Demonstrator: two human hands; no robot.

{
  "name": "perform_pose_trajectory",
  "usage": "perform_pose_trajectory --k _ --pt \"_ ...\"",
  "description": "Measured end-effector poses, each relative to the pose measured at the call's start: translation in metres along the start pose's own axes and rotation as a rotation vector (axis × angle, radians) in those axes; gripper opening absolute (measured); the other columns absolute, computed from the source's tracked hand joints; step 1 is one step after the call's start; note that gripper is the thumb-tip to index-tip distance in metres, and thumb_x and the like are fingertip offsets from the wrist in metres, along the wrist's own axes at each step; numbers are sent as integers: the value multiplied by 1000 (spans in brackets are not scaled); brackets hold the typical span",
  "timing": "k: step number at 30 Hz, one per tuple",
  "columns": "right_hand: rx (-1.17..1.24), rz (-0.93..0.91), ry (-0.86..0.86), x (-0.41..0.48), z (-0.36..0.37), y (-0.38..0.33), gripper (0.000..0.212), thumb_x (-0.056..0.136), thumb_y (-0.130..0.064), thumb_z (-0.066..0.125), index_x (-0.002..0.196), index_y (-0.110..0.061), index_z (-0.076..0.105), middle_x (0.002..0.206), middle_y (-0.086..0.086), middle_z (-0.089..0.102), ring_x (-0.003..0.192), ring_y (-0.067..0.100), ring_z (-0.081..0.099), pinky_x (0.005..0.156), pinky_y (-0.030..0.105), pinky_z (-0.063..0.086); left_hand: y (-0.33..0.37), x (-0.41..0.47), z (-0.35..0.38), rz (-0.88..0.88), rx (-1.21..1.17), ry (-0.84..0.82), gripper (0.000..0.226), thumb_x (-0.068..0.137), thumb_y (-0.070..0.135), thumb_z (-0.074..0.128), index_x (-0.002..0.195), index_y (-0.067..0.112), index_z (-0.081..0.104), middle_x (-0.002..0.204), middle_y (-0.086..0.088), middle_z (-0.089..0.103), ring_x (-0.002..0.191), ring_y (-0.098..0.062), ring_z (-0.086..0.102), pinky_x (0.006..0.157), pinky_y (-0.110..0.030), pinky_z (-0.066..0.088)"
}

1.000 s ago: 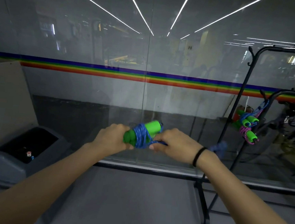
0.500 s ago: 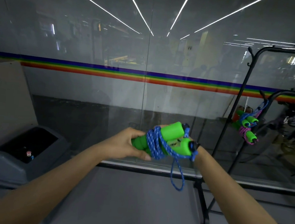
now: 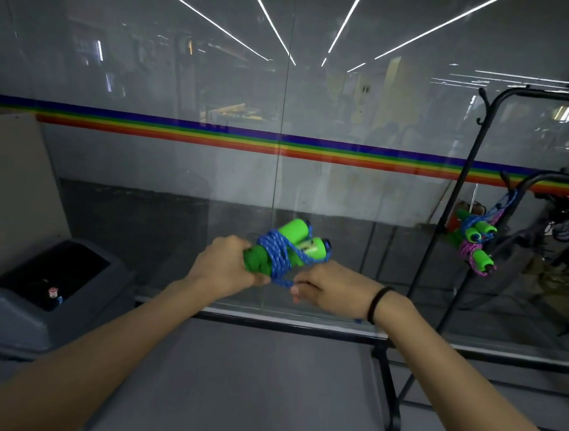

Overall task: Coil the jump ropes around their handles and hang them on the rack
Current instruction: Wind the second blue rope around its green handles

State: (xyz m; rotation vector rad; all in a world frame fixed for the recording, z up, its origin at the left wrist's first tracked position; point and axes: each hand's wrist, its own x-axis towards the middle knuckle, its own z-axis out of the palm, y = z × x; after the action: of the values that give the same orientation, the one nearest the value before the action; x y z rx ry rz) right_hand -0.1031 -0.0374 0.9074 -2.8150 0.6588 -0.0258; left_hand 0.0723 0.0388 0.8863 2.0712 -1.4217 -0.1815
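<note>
Grey floor (image 3: 261, 385) lies under me and runs to a glass wall (image 3: 177, 171), which carries a rainbow stripe (image 3: 214, 135) across its whole width; long ceiling lights reflect in the glass. At the right stands a black rack (image 3: 465, 183), and two coiled jump ropes (image 3: 473, 238) with green handles, one blue and one pink, hang on it.

Both my arms reach forward and meet in front of the glass. My left hand (image 3: 223, 272) has its fingers closed around the near end of the two green handles (image 3: 295, 231), which point up and to the right, side by side. The blue rope (image 3: 274, 252) is wound many times around their middle. My right hand (image 3: 331, 288), with a black band (image 3: 378, 304) on the wrist, is just beside the bundle, palm down, its fingers curled and pinching a loop of this rope under the handles.

At the lower left sits a grey bin (image 3: 27, 313) with a dark open top; a small bottle (image 3: 53, 293) with a red and white cap lies inside it.
</note>
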Motion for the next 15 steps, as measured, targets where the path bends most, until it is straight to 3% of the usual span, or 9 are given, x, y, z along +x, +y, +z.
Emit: perform_pose_trajectory --k 4,7,10,13,15 --pt "-147 4 -48 -9 -19 -4 22 91 -33 49 93 -20 66 86 4 62 81 16 53 77 31 43 2 -4 3 147 284 -116 35 67 39 77 95 23 62 95 -4 68 92 -25 64 74 -29 46" --pt "-153 -49 -47 -10 -31 -4 22 91 -35 51 96 -23 68 91 -1 68 80 8 55 77 30 45 4 -6 0 228 366 -271 34 69 37 75 97 22 62 98 -2 67 96 -23 62 71 -28 43" --pt "4 -176 -19 -2 -35 -2 18 87 -30 58 94 -18 71 89 -3 71 74 -1 55 74 20 44 11 -10 0 407 445 -440 33 69 36 75 96 22 61 95 0 67 92 -18 60 66 -27 37" --pt "280 -186 -11 10 -34 9 13 85 -26 63 88 -16 71 71 8 67 56 4 53 58 12 42 17 -14 2 527 277 -582 26 66 33 79 82 23 61 71 11 60 67 -5 53 60 -27 40" --pt "494 -151 49 14 -29 20 11 85 -17 62 88 -12 70 61 2 64 54 8 53 54 13 44 15 -14 -1 505 25 -569 25 63 27 83 72 27 59 63 14 57 59 1 49 59 -25 42"
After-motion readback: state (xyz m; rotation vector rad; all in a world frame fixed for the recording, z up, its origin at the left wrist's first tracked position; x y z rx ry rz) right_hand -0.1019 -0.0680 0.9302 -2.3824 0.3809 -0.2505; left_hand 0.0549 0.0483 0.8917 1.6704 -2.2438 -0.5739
